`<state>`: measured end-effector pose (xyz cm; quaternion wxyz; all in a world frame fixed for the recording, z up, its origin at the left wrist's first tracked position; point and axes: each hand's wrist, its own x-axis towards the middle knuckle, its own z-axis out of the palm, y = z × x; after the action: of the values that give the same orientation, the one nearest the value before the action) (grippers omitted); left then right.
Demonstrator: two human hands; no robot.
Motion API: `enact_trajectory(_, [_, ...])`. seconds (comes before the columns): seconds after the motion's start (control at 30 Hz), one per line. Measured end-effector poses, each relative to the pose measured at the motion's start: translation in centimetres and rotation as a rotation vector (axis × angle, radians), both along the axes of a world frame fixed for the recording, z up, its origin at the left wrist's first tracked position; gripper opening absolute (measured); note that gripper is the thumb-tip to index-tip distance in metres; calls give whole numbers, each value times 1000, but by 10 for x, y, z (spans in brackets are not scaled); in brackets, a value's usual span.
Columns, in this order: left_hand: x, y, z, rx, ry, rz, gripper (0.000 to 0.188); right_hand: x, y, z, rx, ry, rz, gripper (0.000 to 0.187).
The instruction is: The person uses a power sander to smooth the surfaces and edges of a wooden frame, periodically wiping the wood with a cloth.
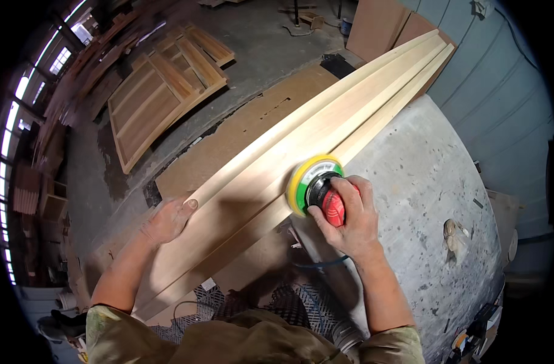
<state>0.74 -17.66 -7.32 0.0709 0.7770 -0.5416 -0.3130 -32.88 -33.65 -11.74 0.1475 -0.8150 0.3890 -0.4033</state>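
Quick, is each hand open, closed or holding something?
Left hand: on the edge of the pale wooden board; fingers mostly hidden, grip cannot be told.
Right hand: closed around the red-topped sander.

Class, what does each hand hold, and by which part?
Right hand: the sander, by its red top. Left hand: the wooden board, by its edge.

Framed wooden panels (146,97) lie overlapped over a grey concrete floor (252,39), near a flattened sheet of brown cardboard (258,115) — as reddish-brown boards (374,27) stand by a pale blue-grey wall (483,97). A crumpled, pale item (456,238) rests on a stained grey tabletop (419,176) at right — bright windows (61,60) line the far left.
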Motion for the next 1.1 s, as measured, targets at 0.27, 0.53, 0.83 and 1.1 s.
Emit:
enact_trajectory(0.27, [-25, -40, -3, -52, 8, -97, 43, -10, -163, 98, 430, 817, -251, 57])
enact_trajectory(0.53, [-9, -14, -26, -172, 430, 69, 44, 86, 81, 68, 6, 479, 686, 57])
enact_trajectory(0.83, [-23, -22, -6, -116, -112, -113, 51, 77, -51, 59, 76, 300, -34, 56])
enact_trajectory(1.1, [83, 178, -20, -194, -56, 40, 48, 203, 139, 70, -63, 567, 623, 55])
